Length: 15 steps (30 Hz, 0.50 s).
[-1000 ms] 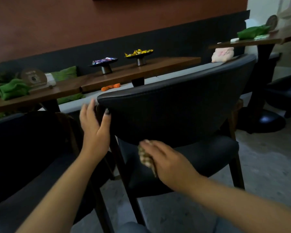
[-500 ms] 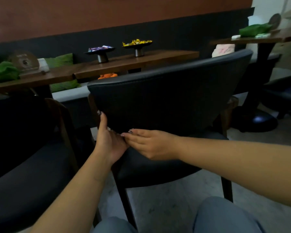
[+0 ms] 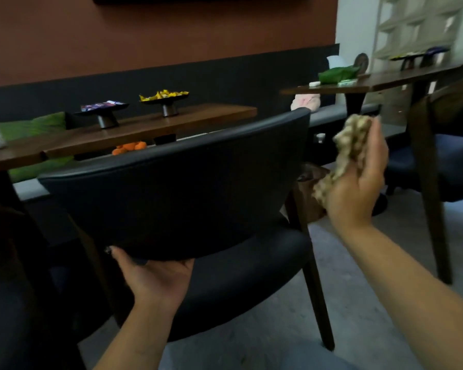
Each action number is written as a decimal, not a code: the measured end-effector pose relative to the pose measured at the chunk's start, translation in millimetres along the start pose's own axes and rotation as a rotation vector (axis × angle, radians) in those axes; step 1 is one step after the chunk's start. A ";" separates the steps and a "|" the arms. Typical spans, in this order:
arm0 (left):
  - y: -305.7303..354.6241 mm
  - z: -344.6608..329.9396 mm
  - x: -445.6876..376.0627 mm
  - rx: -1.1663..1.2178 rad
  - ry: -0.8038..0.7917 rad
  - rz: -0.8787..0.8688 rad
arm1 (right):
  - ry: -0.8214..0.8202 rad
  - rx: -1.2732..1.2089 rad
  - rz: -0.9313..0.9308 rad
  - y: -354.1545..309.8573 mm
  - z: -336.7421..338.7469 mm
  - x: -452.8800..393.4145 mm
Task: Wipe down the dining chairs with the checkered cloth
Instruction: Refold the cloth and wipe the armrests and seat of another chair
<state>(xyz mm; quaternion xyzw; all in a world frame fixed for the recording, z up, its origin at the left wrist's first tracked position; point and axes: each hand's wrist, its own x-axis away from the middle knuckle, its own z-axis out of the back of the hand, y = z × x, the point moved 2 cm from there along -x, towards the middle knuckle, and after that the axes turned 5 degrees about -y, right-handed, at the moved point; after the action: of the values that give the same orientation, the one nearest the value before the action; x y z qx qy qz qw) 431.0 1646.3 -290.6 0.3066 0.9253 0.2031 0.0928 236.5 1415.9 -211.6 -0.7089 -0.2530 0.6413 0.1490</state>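
Dining chair [image 3: 177, 193], dark upholstered, backrest toward the viewer, apparently steadied for wiping by the left hand [image 3: 155, 279], palm up under the backrest's lower edge, fingers hidden behind it; right hand [image 3: 358, 182], raised clear beside the chair, fingers clenched around the bunched checkered cloth [image 3: 350, 148].
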 end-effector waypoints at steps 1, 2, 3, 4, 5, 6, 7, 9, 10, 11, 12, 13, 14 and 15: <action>-6.9 -2.2 1.2 0.007 0.006 -0.004 | 0.075 -0.133 -0.173 3.4 -3.1 -9.7; -13.2 -4.5 1.8 0.013 0.016 -0.004 | 0.115 -0.260 -0.297 6.3 -9.5 -18.2; -16.5 -5.2 2.4 0.021 0.028 -0.004 | 0.130 -0.368 -0.389 6.4 -20.8 -24.3; -18.5 -5.9 2.2 0.024 0.035 -0.005 | 0.133 -0.453 -0.462 5.9 -32.8 -29.4; -19.6 -6.3 1.5 0.020 0.036 -0.011 | 0.113 -0.509 -0.512 4.0 -44.4 -32.9; -19.5 -5.9 0.7 0.018 0.037 -0.020 | 0.076 -0.521 -0.541 0.8 -55.3 -34.0; -18.6 -5.1 -0.3 0.019 0.037 -0.029 | 0.042 -0.500 -0.554 -3.9 -63.5 -33.5; -17.1 -2.9 -2.8 0.015 0.030 -0.032 | 0.053 -0.452 -0.532 -13.4 -70.0 -30.0; -17.1 -1.8 -4.4 0.013 0.026 -0.029 | 0.076 -0.432 -0.473 -17.3 -70.1 -28.8; -17.6 -0.7 -6.2 0.015 0.026 -0.023 | 0.099 -0.409 -0.388 -20.7 -69.7 -27.6; -18.6 0.8 -8.6 0.021 0.029 -0.019 | 0.113 -0.394 -0.308 -22.4 -69.8 -25.9; -19.3 2.0 -11.1 0.021 0.030 -0.022 | 0.124 -0.397 -0.265 -21.5 -71.1 -25.2; -19.6 2.5 -13.3 0.009 0.028 -0.037 | 0.134 -0.413 -0.275 -18.8 -72.5 -25.5; -19.3 1.9 -14.6 -0.006 0.026 -0.056 | 0.150 -0.428 -0.314 -14.1 -74.4 -25.8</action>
<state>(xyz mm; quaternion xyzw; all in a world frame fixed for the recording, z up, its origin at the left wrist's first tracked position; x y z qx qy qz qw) 432.9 1623.9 -300.0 0.2778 0.9340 0.2072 0.0874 306.1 1421.9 -172.6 -0.7218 -0.4777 0.4881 0.1119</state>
